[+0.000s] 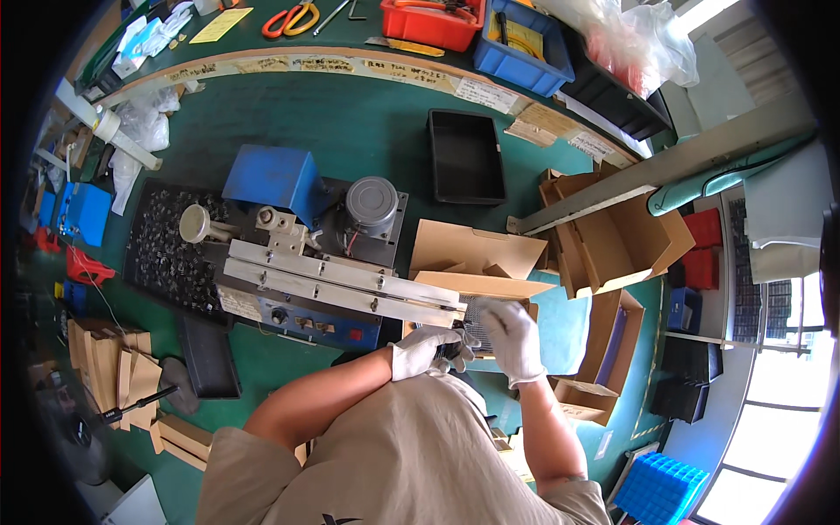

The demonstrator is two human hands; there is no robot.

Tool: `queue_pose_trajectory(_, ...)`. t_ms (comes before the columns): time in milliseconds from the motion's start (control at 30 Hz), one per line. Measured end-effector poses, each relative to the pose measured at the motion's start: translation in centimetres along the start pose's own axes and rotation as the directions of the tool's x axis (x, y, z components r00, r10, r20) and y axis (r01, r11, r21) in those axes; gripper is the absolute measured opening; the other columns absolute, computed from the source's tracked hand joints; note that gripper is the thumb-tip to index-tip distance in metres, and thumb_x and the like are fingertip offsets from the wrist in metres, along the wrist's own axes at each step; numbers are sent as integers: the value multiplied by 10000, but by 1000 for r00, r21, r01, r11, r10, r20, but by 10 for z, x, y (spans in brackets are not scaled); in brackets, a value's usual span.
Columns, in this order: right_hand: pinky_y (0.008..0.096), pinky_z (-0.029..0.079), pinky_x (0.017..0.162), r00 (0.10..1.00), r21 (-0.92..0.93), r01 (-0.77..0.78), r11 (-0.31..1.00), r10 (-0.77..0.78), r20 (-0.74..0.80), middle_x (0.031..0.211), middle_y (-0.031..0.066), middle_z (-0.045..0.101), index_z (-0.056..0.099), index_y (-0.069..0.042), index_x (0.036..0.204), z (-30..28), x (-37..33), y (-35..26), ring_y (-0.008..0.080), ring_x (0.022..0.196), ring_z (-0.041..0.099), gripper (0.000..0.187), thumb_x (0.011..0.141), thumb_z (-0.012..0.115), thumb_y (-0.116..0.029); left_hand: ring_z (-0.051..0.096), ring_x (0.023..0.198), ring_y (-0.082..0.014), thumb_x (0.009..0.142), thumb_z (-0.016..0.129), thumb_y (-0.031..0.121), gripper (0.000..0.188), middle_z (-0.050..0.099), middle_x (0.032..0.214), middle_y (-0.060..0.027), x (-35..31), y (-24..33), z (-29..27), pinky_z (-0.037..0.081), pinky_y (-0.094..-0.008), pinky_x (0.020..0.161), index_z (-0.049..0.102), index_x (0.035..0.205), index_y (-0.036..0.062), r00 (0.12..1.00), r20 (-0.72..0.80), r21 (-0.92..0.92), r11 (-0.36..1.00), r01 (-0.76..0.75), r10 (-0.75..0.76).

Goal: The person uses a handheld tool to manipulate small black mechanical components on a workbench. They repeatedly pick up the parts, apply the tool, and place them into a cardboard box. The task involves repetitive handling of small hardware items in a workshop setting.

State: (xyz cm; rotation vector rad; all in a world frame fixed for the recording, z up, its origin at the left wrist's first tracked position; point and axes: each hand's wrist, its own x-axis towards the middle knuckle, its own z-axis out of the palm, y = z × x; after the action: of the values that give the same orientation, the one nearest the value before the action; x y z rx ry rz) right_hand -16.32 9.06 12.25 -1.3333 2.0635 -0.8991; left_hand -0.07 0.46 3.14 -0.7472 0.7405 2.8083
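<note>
My left hand point(424, 352), in a white glove, is curled just below the right end of a long pale metal rail point(341, 280). Small dark pieces show at its fingers, too small to name. My right hand point(511, 336), also gloved, is raised beside the rail's end with its fingers bent down; its fingertips are blurred and I cannot see whether they hold anything. The rail belongs to a bench machine with a blue housing point(271, 178), a round grey motor point(371, 206) and a blue control panel point(302, 322). A grey mesh-like surface point(477, 325) lies partly hidden between my hands.
A black tray point(166, 249) full of small dark parts lies left of the machine. Behind stands another black tray point(466, 157). Open cardboard boxes point(479, 248) are to the right. Red point(433, 24) and blue point(522, 48) bins sit on the back shelf, near orange-handled scissors point(291, 19).
</note>
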Motion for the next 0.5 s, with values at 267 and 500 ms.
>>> queue_pose_trajectory(267,310,522,815,830,581,-536,613,255,496,985,83,663,625,63,1199,10,-15,52,151,890,612,274,1017,622,-143,640,636,-146,1041,513,227,236,701,869,-90,6,-4,-5,488,-255,532,652,1081,40,998,36,86,995,41,-45)
queue_pose_trajectory(500,321,535,802,979,139,-204,969,202,26,972,105,703,662,12,1066,0,-11,27,197,888,669,152,929,678,-51,650,695,-178,1050,533,362,385,692,851,-77,15,-8,-11,501,-260,562,683,1111,13,998,60,-290,957,13,5)
